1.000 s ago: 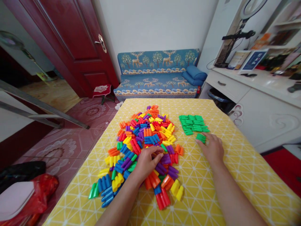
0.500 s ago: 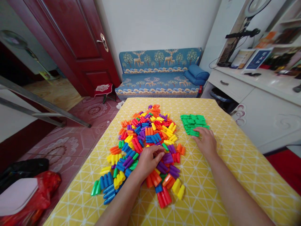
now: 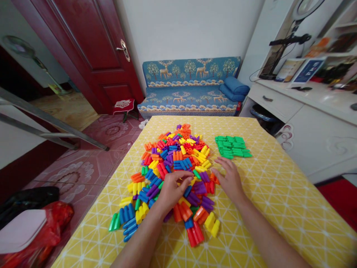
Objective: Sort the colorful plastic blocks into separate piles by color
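2 hands, 1 mixed pile, 1 grn grp visible.

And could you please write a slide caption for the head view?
Left hand over a mixed pile of colored pieces, right hand open beside it, grouped green pieces beyond.

Left hand hides part of coloured pile beneath it; whether it pinches anything, cannot tell. Pile's lower layers covered by upper ones. Forearms and bench's near edge cut off at bottom. Ring light cropped at top. Small items on right-hand cabinet blurred.
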Demonstrator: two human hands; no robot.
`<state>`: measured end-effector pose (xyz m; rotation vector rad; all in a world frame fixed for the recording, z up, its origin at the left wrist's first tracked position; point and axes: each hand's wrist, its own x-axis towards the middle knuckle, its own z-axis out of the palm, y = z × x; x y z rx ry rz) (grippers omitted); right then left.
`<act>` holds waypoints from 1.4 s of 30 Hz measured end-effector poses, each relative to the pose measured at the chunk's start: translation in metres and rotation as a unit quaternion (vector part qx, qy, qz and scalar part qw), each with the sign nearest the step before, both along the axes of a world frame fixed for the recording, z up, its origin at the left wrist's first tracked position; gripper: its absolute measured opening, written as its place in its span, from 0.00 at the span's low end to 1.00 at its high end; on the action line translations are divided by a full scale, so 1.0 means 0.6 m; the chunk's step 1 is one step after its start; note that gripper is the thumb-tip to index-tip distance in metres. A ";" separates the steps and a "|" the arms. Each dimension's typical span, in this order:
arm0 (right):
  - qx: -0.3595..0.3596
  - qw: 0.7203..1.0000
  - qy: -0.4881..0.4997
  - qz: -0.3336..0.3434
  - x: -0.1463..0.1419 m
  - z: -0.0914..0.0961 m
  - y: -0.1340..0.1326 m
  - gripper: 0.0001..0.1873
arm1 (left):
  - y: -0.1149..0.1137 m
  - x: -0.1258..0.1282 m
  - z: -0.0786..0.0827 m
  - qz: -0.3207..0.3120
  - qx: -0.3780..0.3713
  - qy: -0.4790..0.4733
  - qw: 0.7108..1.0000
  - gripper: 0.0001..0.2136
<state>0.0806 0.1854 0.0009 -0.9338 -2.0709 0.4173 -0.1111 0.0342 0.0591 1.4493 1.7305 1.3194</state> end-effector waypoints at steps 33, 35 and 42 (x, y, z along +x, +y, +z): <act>-0.162 0.960 0.112 0.198 -0.086 0.018 -0.182 0.34 | -0.017 -0.062 0.030 -0.088 -0.115 -0.210 0.967 0.31; -0.151 0.960 0.127 0.198 -0.085 0.019 -0.180 0.32 | -0.014 -0.046 0.021 -0.126 -0.139 -0.219 0.957 0.37; -0.087 0.969 0.127 0.191 -0.078 0.036 -0.165 0.13 | -0.008 -0.032 0.001 -0.100 -0.142 -0.143 0.974 0.33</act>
